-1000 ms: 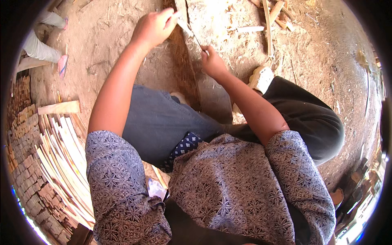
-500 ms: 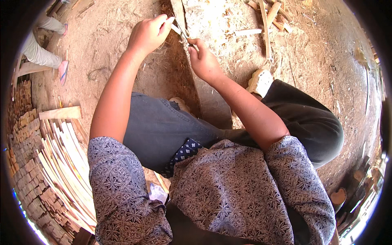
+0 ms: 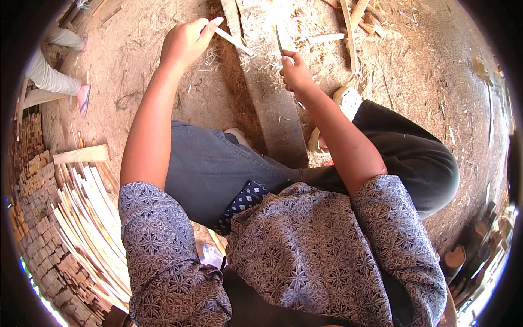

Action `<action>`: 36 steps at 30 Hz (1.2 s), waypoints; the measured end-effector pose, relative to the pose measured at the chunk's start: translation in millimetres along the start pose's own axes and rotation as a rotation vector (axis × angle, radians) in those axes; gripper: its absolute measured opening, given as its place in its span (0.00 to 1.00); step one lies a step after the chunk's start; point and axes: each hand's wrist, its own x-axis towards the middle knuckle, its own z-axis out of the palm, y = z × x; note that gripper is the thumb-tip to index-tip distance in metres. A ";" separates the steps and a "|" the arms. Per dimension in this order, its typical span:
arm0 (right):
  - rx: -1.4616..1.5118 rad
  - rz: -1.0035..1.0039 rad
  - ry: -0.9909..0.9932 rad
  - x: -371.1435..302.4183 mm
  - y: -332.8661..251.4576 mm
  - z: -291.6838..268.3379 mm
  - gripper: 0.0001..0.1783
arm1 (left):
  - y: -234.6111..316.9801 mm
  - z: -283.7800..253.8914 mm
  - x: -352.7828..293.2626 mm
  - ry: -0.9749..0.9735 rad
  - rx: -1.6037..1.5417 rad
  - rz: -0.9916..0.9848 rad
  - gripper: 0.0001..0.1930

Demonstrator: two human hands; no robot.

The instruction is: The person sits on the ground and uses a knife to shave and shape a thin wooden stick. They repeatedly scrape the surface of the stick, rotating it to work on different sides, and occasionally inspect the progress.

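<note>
The left hand (image 3: 185,44) pinches one end of a thin, pale wooden strip (image 3: 234,41) between thumb and curled fingers; its free end slants right and nearer, over a plank (image 3: 279,122), though whether they touch I cannot tell. The right hand (image 3: 297,72) is closed around a knife (image 3: 280,39), its handle mostly hidden, the blade pointing away and apart from the strip.

The strip looks light and fairly stiff, probably dry rather than slippery, and might snap or splinter if bent hard. The end already pinched seems the sensible hold, with fingers well off the edge side.

Shavings (image 3: 264,68) litter the plank, which runs between the person's legs. A pale shoe (image 3: 347,102) sits close to the right forearm, limiting room there. Far right of the knife lie a white strip (image 3: 326,38) and a long stick (image 3: 349,41). On the left are another person's sandalled foot (image 3: 83,101), a bundle of long strips (image 3: 95,218) and stacked wood pieces (image 3: 46,240); cut logs (image 3: 455,256) stand at near right.
</note>
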 end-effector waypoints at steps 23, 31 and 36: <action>-0.358 -0.165 -0.033 5.1 18.4 45.4 0.22 | 2.8 27.4 3.9 0.037 -0.695 -0.328 0.18; -0.188 -0.013 -0.081 4.6 6.0 33.4 0.24 | -14.9 11.3 9.1 -0.142 -0.202 -0.185 0.26; -0.227 -0.063 -0.092 1.4 -4.1 24.2 0.23 | -17.3 5.3 4.9 -0.191 -0.137 -0.272 0.31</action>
